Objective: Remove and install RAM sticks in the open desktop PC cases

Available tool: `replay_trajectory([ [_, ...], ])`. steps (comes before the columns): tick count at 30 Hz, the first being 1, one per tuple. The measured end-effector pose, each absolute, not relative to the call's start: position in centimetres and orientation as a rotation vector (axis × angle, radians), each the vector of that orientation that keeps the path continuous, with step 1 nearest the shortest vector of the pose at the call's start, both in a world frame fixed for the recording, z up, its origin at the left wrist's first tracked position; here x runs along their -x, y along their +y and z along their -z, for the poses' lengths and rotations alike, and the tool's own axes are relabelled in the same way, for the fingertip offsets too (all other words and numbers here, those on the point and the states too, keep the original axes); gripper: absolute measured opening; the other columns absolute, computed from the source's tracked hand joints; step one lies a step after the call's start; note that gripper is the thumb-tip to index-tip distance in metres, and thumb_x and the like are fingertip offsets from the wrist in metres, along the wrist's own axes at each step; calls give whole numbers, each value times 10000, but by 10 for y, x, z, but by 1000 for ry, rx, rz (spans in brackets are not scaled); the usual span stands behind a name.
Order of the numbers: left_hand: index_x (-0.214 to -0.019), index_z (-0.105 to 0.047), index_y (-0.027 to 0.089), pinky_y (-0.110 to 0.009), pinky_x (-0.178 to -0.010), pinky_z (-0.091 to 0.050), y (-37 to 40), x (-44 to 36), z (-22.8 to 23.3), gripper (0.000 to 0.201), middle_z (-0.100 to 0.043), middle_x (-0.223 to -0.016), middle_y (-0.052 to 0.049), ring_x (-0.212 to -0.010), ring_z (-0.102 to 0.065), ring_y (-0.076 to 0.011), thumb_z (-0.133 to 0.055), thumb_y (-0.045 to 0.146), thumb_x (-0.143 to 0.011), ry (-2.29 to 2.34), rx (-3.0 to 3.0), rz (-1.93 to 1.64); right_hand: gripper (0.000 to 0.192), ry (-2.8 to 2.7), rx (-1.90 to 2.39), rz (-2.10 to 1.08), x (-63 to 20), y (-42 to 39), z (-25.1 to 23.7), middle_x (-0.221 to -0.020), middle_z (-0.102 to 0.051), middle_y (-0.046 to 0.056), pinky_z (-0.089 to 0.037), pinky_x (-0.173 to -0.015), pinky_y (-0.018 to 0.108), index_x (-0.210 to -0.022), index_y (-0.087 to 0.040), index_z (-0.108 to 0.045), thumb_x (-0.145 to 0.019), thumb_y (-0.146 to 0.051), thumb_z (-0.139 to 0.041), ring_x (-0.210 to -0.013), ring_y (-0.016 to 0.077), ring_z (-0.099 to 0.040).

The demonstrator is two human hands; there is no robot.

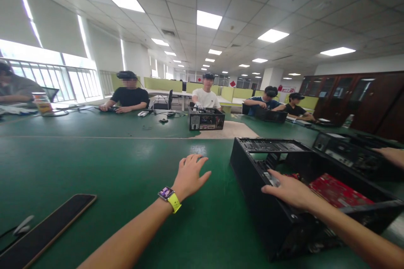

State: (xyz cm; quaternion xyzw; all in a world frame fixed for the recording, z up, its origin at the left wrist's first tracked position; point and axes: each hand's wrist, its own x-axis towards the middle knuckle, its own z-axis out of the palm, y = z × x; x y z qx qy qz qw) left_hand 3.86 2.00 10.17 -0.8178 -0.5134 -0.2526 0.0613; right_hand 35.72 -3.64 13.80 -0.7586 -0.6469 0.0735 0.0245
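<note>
My left hand (189,176), with a yellow-banded watch (166,193) on its wrist, hovers over or rests on the green tabletop (132,168); I cannot tell which. Its fingers are spread and hold nothing. To its right stands an open black computer case (252,201). My right hand (288,189) grips the near-left rim of this case, thumb on the outer side and fingers toward the inside. A small greyish piece (273,179) shows between thumb and forefinger, too blurred to name. Inside the case lies a red circuit board (341,191).
A long dark flat panel (47,231) and a cable lie at the left. Beyond the case's far side is another black computer unit (344,149), with another person's hand (391,156) by it. Across the table, a person (206,97) works at an open computer case (206,119); several others sit around.
</note>
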Motion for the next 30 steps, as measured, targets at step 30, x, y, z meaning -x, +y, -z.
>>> replay_trajectory([
  [30, -774, -727, 188, -280, -619, -521, 37, -93, -121, 155, -718, -706, -62, -622, -654, -200, -627, 141, -666, -1268, 3050, -756, 403, -2891, 1616, 181, -232, 36, -113, -1017, -661, 69, -461, -736, 369, -1060, -244, -602, -670, -332, -656, -933, 282, -612],
])
